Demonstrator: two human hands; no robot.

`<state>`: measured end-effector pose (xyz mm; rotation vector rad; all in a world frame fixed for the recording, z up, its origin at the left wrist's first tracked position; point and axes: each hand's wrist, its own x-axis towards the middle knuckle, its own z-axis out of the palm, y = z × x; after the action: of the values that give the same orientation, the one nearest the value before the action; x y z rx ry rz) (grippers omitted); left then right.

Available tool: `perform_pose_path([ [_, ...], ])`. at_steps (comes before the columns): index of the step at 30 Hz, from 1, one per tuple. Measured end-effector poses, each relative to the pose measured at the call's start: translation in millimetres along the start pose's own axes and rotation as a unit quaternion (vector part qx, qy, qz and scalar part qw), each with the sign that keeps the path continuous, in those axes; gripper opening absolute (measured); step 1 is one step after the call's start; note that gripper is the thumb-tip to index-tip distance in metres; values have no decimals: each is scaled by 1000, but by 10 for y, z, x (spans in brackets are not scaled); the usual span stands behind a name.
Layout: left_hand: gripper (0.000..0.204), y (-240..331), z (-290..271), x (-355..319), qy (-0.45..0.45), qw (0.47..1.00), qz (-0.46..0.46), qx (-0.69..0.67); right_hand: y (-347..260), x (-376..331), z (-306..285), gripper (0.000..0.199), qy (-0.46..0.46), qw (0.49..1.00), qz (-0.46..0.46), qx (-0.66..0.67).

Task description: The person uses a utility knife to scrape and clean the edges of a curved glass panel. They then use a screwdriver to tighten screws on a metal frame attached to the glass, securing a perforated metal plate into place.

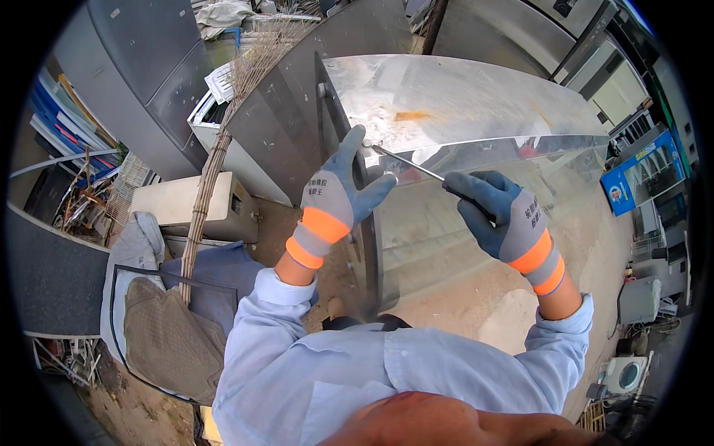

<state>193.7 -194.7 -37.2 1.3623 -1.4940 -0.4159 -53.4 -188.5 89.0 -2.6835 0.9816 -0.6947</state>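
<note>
My right hand point(494, 212), in a blue-grey coated glove with orange bands, is closed round the dark handle of a screwdriver point(410, 163). The metal shaft points left, and its tip meets or nearly meets a round fastener point(367, 144) on the dark edge strip of a glass-fronted metal case point(461, 93). Wearing a matching glove, my left hand point(338, 189) is open beside that strip, index finger and thumb spread on either side of the fastener. A white round spot shows by the thumb; I cannot tell what it is.
A long twig broom point(212, 178) leans at the left, near a beige box-shaped unit point(190, 207) and a brown mat point(171, 323). A grey refrigerator point(134, 67) stands behind. To the right are a blue-framed panel point(643, 171) and a white front-loading washer point(623, 375).
</note>
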Motion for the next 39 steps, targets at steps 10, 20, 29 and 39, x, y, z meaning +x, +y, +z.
perform_pose_path([
  [10,65,133,-128,152,-88,978,-18,189,-47,225,-145,27,-64,998,18,-12],
  [20,53,49,-42,159,-32,994,39,93,87,260,-75,31,-53,996,-45,-53],
  [29,60,94,-70,172,-38,993,60,93,381,22,696,37,54,998,-12,3],
  [39,100,167,-226,-59,3,999,-9,47,276,28,269,37,27,992,60,111],
])
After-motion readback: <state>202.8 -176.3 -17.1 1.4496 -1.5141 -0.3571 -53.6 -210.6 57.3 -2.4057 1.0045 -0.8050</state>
